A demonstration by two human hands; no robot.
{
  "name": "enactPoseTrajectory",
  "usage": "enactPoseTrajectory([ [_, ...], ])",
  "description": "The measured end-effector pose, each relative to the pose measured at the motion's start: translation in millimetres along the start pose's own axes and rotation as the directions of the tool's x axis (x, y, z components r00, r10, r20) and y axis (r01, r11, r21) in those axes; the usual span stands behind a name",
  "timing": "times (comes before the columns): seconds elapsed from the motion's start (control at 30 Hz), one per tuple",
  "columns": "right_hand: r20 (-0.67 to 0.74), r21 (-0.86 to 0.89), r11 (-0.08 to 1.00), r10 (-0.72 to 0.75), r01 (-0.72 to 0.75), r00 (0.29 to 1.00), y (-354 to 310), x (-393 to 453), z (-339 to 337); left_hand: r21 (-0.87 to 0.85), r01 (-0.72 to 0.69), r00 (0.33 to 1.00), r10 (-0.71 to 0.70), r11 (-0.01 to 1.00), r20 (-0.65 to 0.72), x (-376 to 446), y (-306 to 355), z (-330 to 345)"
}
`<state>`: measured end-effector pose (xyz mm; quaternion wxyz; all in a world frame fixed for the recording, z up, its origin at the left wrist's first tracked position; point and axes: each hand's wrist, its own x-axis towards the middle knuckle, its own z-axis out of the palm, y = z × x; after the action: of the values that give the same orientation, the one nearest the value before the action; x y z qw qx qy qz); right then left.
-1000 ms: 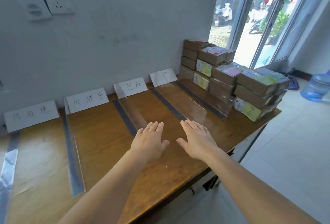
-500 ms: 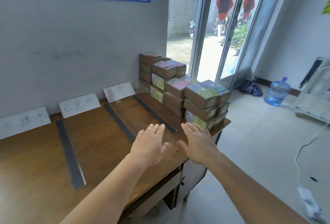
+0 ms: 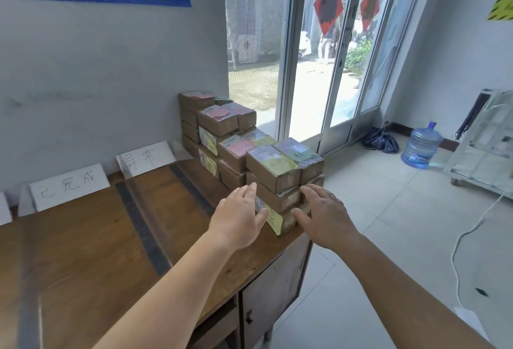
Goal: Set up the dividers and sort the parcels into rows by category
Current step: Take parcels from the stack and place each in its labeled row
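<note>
Brown cardboard parcels (image 3: 273, 166) are stacked in several layers at the right end of the wooden table (image 3: 83, 259), in a block whose long axis runs from the wall toward the near corner. Clear dividers (image 3: 144, 209) on dark base strips are laid running from the wall toward the table's front edge. The left hand (image 3: 238, 216) and right hand (image 3: 323, 215) are held with fingers straight on either side of the nearest stack, gripping nothing; contact cannot be told.
</note>
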<state>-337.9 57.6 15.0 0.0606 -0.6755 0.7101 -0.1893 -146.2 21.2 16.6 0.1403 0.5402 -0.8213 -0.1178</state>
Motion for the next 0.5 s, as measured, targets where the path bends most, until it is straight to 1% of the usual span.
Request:
enactPoseTrajectory([
  [0.17, -0.036, 0.089, 0.994, 0.073, -0.070, 0.997, 22, 42, 1, -0.184, 0.062, 0.998, -0.063, 0.981, -0.001, 55, 2, 13],
  [0.27, -0.045, 0.129, 0.984, 0.125, -0.118, 0.991, 35, 73, 2, -0.297, 0.114, 0.993, -0.121, 0.948, -0.006, 87, 6, 20],
  [0.37, -0.063, 0.165, 0.973, 0.176, -0.164, 0.982, 46, 99, 4, -0.370, 0.152, 0.985, -0.172, 0.916, -0.020, 111, 6, 27],
  [0.5, -0.098, 0.201, 0.965, 0.190, -0.168, 0.977, 53, 122, 12, -0.470, 0.242, 0.962, -0.275, 0.849, 0.000, 134, 8, 35],
])
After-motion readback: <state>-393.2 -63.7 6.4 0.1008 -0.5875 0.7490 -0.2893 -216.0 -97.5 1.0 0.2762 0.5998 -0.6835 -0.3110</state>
